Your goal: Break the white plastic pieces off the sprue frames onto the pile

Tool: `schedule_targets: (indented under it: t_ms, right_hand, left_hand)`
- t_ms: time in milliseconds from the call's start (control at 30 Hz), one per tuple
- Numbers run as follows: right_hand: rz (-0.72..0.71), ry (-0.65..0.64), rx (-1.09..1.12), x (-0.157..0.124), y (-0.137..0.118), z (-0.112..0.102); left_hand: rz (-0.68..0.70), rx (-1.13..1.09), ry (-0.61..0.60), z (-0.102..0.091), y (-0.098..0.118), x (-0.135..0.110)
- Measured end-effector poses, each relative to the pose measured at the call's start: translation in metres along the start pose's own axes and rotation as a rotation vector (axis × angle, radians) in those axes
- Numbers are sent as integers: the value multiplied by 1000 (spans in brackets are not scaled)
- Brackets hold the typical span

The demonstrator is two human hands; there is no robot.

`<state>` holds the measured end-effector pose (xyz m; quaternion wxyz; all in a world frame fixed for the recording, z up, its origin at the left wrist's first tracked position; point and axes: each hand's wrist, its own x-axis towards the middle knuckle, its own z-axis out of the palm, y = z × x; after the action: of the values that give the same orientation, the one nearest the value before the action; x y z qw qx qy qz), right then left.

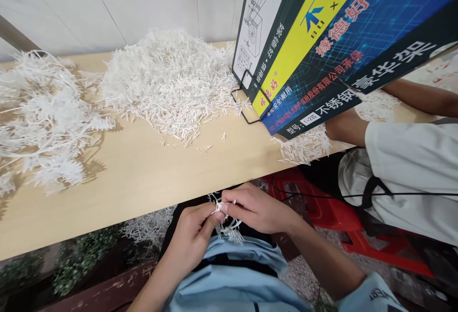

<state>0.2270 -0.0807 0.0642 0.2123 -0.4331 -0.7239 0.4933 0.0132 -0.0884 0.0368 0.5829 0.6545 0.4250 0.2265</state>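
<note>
Above my lap, just off the table's near edge, both hands meet at a white branched plastic piece [232, 232] with fine prongs. My left hand [195, 228] pinches it between thumb and forefinger. From the right, my right hand [259, 209] grips the same piece, its fingertips almost touching the left thumb. Part of the piece hangs below the fingers; the rest is hidden by them. On the wooden table [139, 169] lies a big heap of small white plastic bits [171, 83]. Larger white branched plastic pieces [46, 121] are piled at the left.
A large printed carton [322, 49] stands at the right, a black wire stand [250, 107] at its base. Beyond it, another person's arm and white sleeve [400, 159] show by a red stool [322, 207]. Green plants [84, 254] and more white branched bits [152, 226] lie under the table.
</note>
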Motion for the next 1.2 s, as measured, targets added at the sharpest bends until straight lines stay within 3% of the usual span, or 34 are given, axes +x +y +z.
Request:
schedule_targets:
  t_ms: [133,333,500,800,900,1000,1100,1200]
  right_hand:
    - [-41,35,397,-3,11,20]
    - [-84,263,939,-5,1,59]
    - [-194,376,1022,1,-10,59]
    - [-132,276,1189,13,0,63]
    - [-140,214,1058,17,7,50]
    - [-113,177,586,23,10,20]
    - [-55,248,177,38,5,-9]
    - [-82,325,-79,59,0,-25]
  left_hand:
    - [99,-79,-42,-6,9,-7]
    - [99,-327,-101,-7,27,-14]
    - [77,-395,-49,-9,31,-12]
    - [74,-251,104,-18,36,-6]
    - [67,-172,173,-18,34,-3]
    - [-5,-128,257,-19,29,10]
    - [-62,-205,267,-26,28,36]
    - [-37,-242,259,-38,31,64]
